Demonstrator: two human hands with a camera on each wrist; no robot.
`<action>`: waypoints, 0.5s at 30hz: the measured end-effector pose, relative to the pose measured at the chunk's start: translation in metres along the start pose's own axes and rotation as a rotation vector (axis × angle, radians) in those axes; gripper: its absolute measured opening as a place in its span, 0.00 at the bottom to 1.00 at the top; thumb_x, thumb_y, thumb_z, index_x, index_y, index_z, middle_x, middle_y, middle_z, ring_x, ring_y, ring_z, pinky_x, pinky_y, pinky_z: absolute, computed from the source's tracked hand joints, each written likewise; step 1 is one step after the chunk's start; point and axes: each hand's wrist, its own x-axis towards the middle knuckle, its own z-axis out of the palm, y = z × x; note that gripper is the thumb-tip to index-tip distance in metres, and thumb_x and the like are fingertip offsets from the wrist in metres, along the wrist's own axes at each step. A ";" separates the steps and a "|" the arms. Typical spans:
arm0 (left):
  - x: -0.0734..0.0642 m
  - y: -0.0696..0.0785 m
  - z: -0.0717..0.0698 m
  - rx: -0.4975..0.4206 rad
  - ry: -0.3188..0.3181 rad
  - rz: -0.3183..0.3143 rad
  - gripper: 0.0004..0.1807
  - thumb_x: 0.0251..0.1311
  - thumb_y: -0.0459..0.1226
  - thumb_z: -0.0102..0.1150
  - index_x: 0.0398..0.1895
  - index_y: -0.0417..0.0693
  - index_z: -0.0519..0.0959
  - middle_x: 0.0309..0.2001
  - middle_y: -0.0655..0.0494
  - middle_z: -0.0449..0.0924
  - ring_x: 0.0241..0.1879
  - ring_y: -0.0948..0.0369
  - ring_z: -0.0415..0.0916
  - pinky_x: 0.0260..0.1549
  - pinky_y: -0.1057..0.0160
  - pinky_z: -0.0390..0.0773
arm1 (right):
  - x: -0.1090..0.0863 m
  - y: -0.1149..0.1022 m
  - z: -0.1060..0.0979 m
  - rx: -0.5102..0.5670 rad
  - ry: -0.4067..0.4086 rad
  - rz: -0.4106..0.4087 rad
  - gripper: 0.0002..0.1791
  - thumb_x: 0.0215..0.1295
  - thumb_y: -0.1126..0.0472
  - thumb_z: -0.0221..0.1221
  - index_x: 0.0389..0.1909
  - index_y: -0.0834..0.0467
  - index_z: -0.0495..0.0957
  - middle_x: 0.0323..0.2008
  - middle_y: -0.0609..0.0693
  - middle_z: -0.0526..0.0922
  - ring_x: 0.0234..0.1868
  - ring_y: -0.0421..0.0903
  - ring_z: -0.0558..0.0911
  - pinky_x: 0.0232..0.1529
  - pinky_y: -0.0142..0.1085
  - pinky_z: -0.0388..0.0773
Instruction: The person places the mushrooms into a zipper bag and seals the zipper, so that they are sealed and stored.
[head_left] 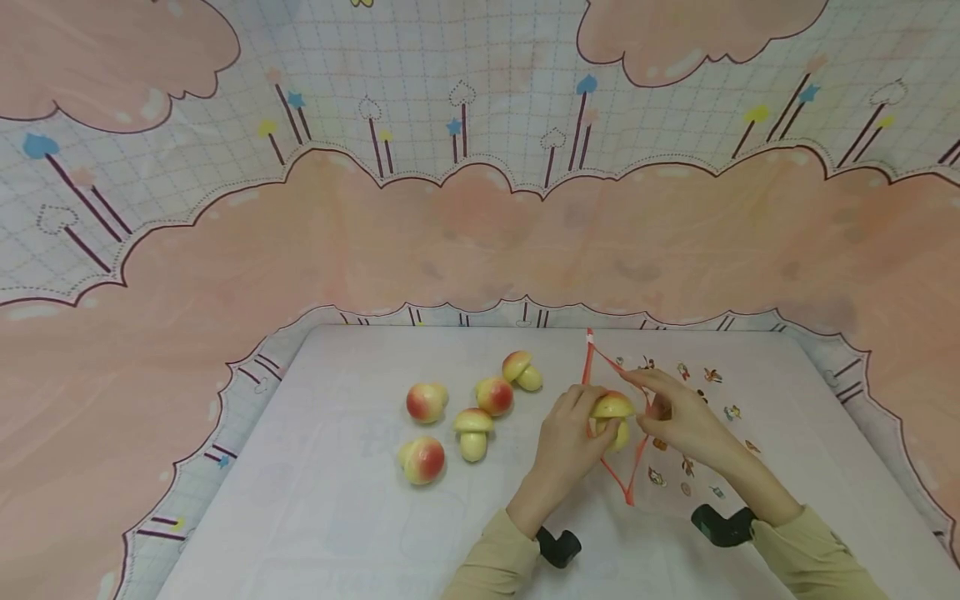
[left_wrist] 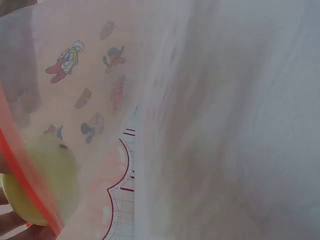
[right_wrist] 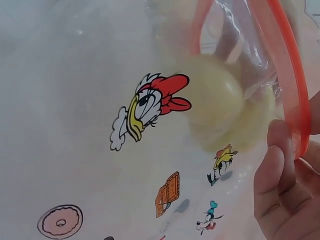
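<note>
The left hand (head_left: 566,429) grips a mushroom (head_left: 613,407) with its fingers at the mouth of a clear bag (head_left: 687,467) (orange-edged, cartoon-printed); the right hand (head_left: 686,421) pinches the bag's edge.

Head view, and my left hand (head_left: 566,437) covers part of the toy mushroom (head_left: 615,403)! At five o'clock my right sleeve (head_left: 813,554) runs off the edge; the prints (head_left: 712,376) on the bag (head_left: 671,483) are too tiny to read. Left wrist: a pale blur (left_wrist: 215,125) swamps three o'clock. Right wrist: my right hand (right_wrist: 285,202) gets cut off at four o'clock!
</note>
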 end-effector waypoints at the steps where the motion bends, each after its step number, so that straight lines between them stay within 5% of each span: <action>1: 0.000 0.000 0.000 0.003 -0.007 -0.001 0.19 0.54 0.44 0.67 0.49 0.52 0.78 0.45 0.59 0.80 0.43 0.64 0.78 0.42 0.70 0.78 | 0.000 0.000 0.000 0.003 0.001 -0.001 0.32 0.55 0.73 0.59 0.64 0.62 0.69 0.57 0.63 0.71 0.22 0.35 0.67 0.18 0.28 0.69; 15: 0.001 0.001 0.002 0.028 -0.042 0.025 0.21 0.54 0.44 0.68 0.50 0.50 0.77 0.48 0.59 0.79 0.47 0.63 0.78 0.46 0.70 0.78 | 0.000 -0.007 -0.004 0.024 0.029 0.004 0.32 0.55 0.74 0.58 0.64 0.61 0.69 0.59 0.65 0.70 0.25 0.35 0.69 0.20 0.29 0.71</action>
